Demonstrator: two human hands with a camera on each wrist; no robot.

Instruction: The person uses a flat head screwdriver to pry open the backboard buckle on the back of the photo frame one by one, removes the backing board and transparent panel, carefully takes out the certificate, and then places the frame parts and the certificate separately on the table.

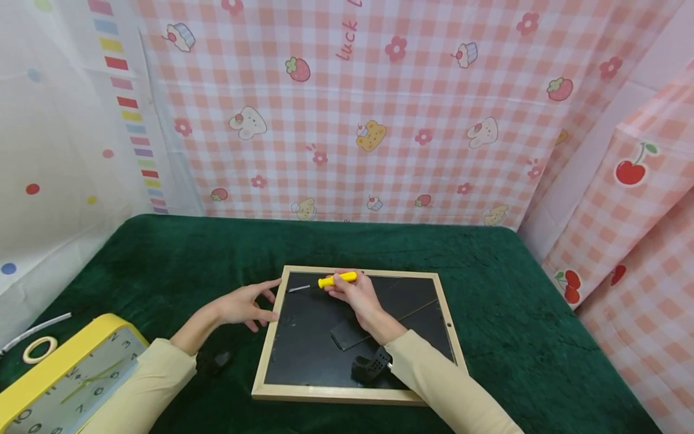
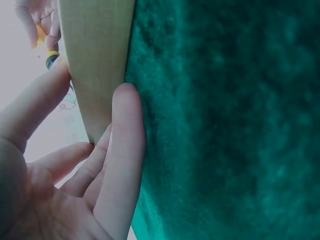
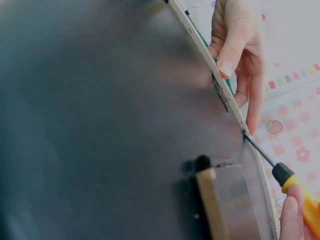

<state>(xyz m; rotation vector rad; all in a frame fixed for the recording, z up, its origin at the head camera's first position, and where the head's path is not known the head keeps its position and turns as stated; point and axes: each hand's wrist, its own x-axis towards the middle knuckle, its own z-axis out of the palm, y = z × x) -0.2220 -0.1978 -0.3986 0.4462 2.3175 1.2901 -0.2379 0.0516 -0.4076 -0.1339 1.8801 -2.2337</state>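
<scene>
Green cloth [image 1: 542, 331] spreads beneath everything. Wood-framed board [image 1: 336, 395] lies flat on it at 6 o'clock; all following bearings from board centre. Yellow clock [image 1: 87, 381]: tilted, between 8 and 9 o'clock, partly behind my left sleeve. My left hand [image 1: 244, 306]: 9 o'clock, fingers spread and nearly straight, fingertips touching the frame's side rail. My right hand [image 1: 358, 296]: 12 o'clock, fingers closed around the yellow handle of the screwdriver [image 1: 325, 282], whose tip points to 10 o'clock, at that rail's inner edge. Pale ring [image 1: 49, 343]: 9 o'clock, beyond the clock.
</scene>
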